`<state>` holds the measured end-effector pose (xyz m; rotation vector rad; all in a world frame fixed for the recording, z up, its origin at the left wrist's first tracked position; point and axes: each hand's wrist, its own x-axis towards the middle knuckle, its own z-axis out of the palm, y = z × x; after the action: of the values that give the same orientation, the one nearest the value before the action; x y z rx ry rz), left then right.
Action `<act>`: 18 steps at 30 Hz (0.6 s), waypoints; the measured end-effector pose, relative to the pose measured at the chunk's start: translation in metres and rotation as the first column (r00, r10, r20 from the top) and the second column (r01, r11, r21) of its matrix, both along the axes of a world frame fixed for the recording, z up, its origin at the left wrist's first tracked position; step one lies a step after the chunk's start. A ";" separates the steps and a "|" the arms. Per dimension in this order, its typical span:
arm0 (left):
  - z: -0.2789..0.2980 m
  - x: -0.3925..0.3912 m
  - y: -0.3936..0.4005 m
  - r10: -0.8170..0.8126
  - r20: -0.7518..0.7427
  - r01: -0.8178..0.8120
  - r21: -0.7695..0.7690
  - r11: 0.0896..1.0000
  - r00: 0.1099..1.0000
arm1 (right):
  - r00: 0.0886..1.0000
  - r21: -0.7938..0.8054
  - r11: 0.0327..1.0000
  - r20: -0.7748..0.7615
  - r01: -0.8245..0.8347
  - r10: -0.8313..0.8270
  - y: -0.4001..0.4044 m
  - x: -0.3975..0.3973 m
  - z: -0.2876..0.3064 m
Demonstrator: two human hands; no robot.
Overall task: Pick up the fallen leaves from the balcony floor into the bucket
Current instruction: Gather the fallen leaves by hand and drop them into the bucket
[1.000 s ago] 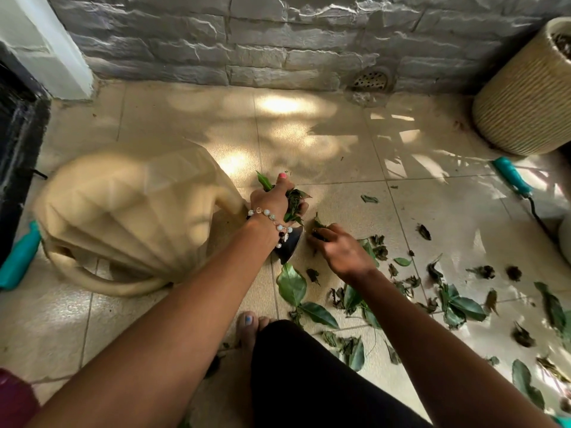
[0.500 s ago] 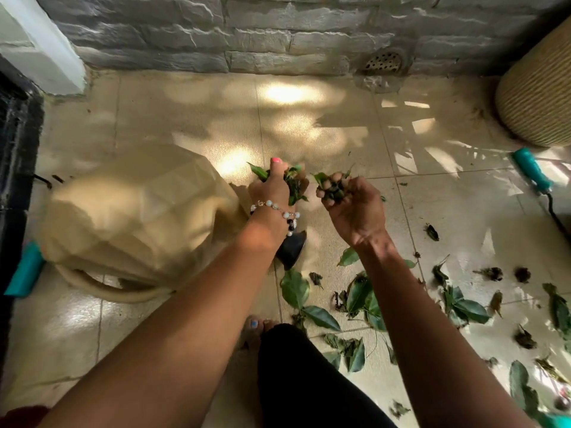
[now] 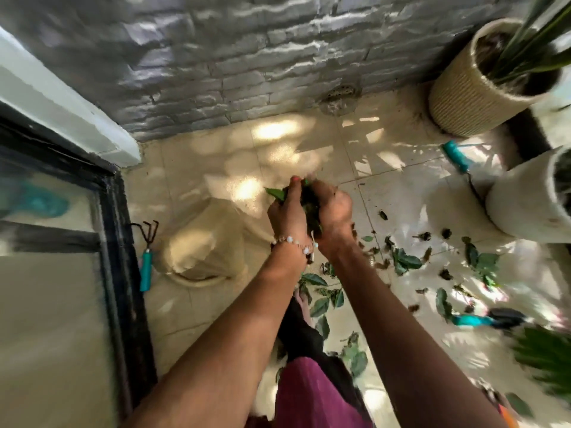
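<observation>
While both hands meet at the middle of the view, the left hand (image 3: 287,213) and the right hand (image 3: 332,211) are cupped against each other, each grip clenched around one shared bunch of leaves (image 3: 306,203) pressed between the palms. One green leaf tip pokes out at nine o'clock of the left hand. A beaded bracelet (image 3: 295,242) circles the left wrist.

At about eight o'clock from the hands, the tan bucket (image 3: 210,242) lies tipped on the tiled floor (image 3: 197,168); its mouth cannot be made out. Just beside it, at its nine o'clock, a small hand rake (image 3: 147,257) with a teal handle lies next to the dark door frame (image 3: 117,242).

More fallen leaves (image 3: 404,261) are scattered on the floor from three to five o'clock of the hands, some green, some dry and curled. A woven pot (image 3: 463,97) stands at one o'clock against the grey brick wall (image 3: 216,57), and a white pot (image 3: 522,202) at three o'clock. Between them lies a teal-handled tool (image 3: 455,156). Motion blur softens the picture's edges.
</observation>
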<state>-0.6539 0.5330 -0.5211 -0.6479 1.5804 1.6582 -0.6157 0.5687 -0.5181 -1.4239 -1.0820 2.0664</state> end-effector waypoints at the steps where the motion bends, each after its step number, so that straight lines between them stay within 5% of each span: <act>1: 0.024 0.009 -0.004 0.002 0.010 -0.002 0.009 1.000 1.000 | 1.000 0.027 0.999 0.017 0.023 -0.023 -0.005 0.009 0.024; 12: 0.279 0.130 -0.066 -0.021 0.035 0.018 0.061 0.998 0.999 | 0.947 0.016 0.951 -0.094 0.309 -0.307 -0.074 0.134 0.263; 18: 0.377 0.223 -0.097 -0.208 0.016 0.206 0.097 0.974 0.978 | 0.887 0.097 0.883 -0.108 0.459 -0.449 -0.112 0.228 0.365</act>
<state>-0.4313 0.4363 -0.1436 -0.4380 1.4870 1.5523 -0.3879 0.4568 -0.1534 -1.3622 -0.7347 1.6769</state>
